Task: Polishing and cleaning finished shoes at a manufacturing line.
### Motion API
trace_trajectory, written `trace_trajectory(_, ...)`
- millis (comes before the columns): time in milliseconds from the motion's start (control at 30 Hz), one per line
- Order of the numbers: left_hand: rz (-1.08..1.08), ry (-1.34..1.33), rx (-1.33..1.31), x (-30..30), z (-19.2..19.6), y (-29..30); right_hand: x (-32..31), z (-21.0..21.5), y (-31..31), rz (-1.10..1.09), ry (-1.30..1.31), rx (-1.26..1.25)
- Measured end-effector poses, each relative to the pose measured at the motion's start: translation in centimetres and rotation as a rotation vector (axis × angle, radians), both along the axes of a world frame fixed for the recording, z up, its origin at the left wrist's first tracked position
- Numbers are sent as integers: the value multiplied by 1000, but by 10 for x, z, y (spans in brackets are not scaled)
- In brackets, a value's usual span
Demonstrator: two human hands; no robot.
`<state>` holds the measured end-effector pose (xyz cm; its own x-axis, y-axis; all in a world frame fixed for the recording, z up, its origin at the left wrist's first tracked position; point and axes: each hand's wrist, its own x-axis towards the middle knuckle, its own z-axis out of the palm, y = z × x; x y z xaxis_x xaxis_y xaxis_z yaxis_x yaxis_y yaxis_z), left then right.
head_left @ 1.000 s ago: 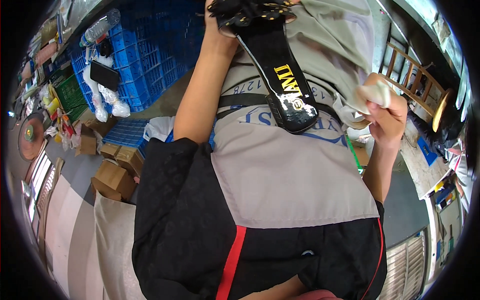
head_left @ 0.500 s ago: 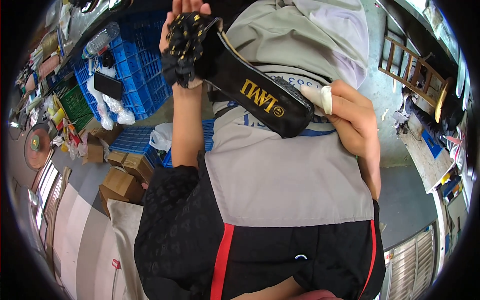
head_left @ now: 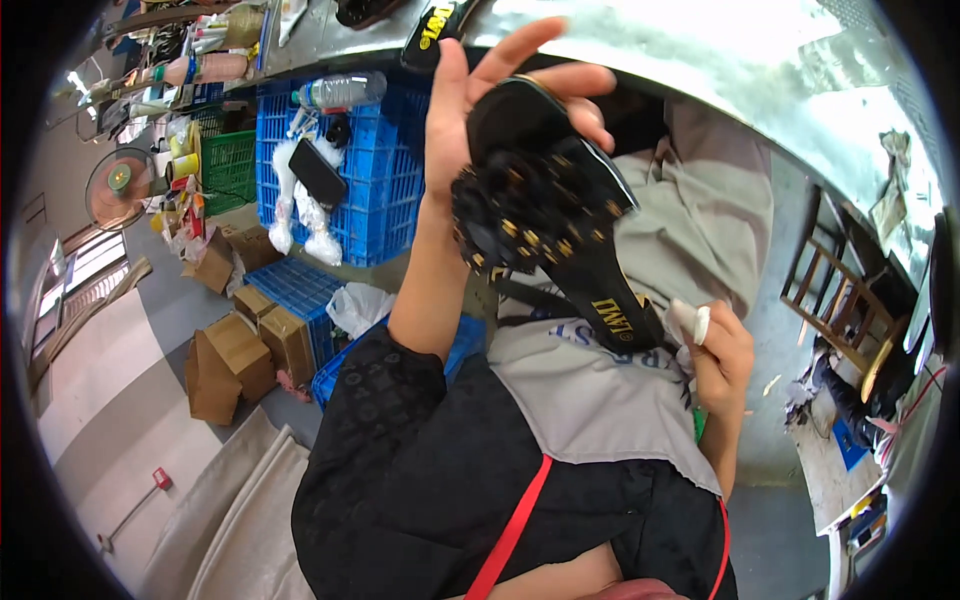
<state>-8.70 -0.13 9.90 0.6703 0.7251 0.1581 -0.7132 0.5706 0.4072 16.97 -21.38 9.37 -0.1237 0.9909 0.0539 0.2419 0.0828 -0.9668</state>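
Observation:
A black slide sandal [head_left: 608, 300] with a ruffled, gold-flecked upper and gold lettering on its insole hangs tilted before my lap. My left hand [head_left: 455, 130] holds it around the toe end, the fingers spread behind and beside the sole. Close to the heel end is my right hand [head_left: 718, 355], its fingers curled together. White covers sit on its fingertips. Whether a small pale thing is pinched there, I cannot make out. A grey apron [head_left: 600, 420] covers my front below the sandal.
A metal worktable [head_left: 700, 45] runs along the far side, with another black sandal [head_left: 436, 35] at its edge. Blue crates [head_left: 390, 190] stand at left, bearing a phone [head_left: 318, 174] and a plastic bottle [head_left: 345, 91]. Cardboard boxes [head_left: 232, 362] lie behind; a wooden stool [head_left: 835, 290] is at right.
The sandal has swung toward the worktable and turned, its ruffled upper now nearer the view's middle. My left hand moved right with it; my right hand shifted down. The view has turned too.

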Motion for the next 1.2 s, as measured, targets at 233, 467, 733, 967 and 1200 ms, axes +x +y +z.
trace_trajectory(233,-90,318,3,63,44,-5,13,34,38,-257,-270,261)
trace_trajectory(467,-79,479,389,84,40,2,9,57,71,-170,-681,588)
trace_trajectory(733,-112,471,413,94,26,1,10,48,97,-263,-727,608)
trace_trajectory(967,-107,520,372,95,26,1,22,41,88,-104,-816,672)
trace_trajectory(1200,-203,630,311,111,22,0,50,32,123,-126,-920,655)
